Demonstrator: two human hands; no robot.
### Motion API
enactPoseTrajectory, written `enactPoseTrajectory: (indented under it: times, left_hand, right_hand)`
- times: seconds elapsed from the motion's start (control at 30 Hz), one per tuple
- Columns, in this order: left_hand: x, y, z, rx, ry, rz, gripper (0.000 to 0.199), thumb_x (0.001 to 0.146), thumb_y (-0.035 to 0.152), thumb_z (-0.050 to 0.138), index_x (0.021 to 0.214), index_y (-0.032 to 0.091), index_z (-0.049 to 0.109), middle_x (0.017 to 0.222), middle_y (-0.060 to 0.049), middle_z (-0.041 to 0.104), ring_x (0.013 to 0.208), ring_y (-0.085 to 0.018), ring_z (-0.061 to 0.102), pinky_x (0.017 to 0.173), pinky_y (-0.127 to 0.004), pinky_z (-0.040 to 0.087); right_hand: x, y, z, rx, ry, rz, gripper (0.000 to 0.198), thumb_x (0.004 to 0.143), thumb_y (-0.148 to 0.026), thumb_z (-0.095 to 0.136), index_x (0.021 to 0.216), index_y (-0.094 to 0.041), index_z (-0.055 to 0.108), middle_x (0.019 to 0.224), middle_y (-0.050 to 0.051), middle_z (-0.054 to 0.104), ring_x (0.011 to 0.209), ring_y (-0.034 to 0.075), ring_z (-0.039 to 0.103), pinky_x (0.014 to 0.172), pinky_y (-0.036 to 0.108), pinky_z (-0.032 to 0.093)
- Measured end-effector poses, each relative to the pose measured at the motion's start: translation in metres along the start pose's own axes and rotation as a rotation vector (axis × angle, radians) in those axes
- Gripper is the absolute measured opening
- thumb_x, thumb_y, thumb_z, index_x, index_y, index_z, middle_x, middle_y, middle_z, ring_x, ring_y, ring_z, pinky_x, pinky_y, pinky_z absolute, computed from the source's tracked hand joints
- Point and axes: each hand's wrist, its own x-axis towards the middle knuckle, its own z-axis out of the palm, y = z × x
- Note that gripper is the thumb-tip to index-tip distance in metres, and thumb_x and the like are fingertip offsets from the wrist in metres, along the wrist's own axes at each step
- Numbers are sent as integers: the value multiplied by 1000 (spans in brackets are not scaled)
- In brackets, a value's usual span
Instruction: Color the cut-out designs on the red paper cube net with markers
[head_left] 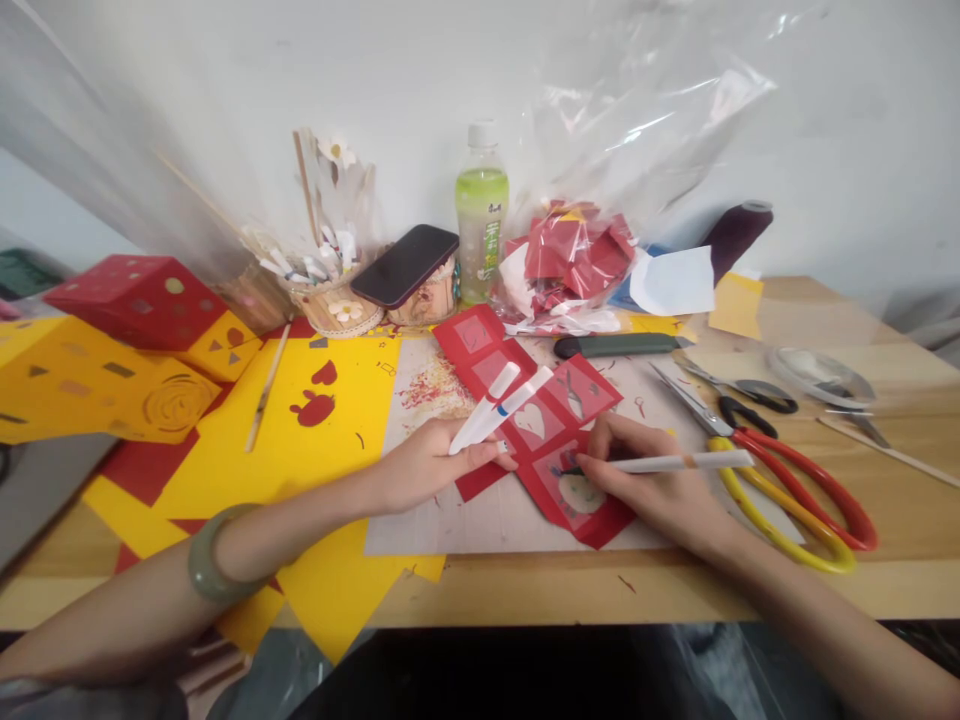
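Observation:
My left hand [427,462] is closed around white markers [486,408], at least two, one with a blue band; its fingertips rest by the edge of a red paper cutout [551,452]. That cutout is a folded-out shape with several panels, each showing a pale film window. My right hand [660,475] pinches another white marker [712,461] with an orange band. Its dark tip meets the lowest panel, where a pale rounded shape [581,494] with small blue marks shows. Under the cutout lies a whitish work mat [427,525].
Large scissors [806,490] with red and yellow handles, small scissors [757,392] and a grey-green cutter [622,345] lie right. Yellow paper [360,580] and decorated boxes [127,310] fill the left. Behind stand a drink bottle [482,215], a phone [409,265] and a scrap bag [574,255].

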Motion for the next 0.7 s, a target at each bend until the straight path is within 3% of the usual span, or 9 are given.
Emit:
enactPoseTrajectory:
  times: [0.2,0.47,0.57,0.7]
  left_hand:
    - [0,0,1,18,9,6,27,88,32,44,92,20,68,96,-3,67,89,-17,58,82,-27,42]
    - [-2,-2,0,38,-3,-2,29,88,34,44,94,20,68,96,-3,66,89,-18,57,82,-29,42]
    - [-2,-3,-1,22,-15,-3,29,88,35,43,95,20,68,96,-3,66,89,-18,58,82,-29,43]
    - [-2,-3,0,9,-16,-5,28,88,33,44,95,20,68,97,-3,66,89,-18,58,81,-28,43]
  right_hand:
    - [0,-3,-2,40,-12,13,24,77,-23,55,58,-19,41,55,-4,45,52,10,39,47,23,29]
    - [0,1,-2,346,201,144,31,78,-34,58,57,-21,40,50,-5,44,47,10,45,47,24,35]
    - [-1,5,-4,376,278,146,30,79,-37,58,59,-21,41,46,-7,38,44,10,42,46,24,35]
    - [-1,5,-5,370,275,148,28,77,-32,61,62,-21,39,51,-7,40,47,9,42,44,22,29]
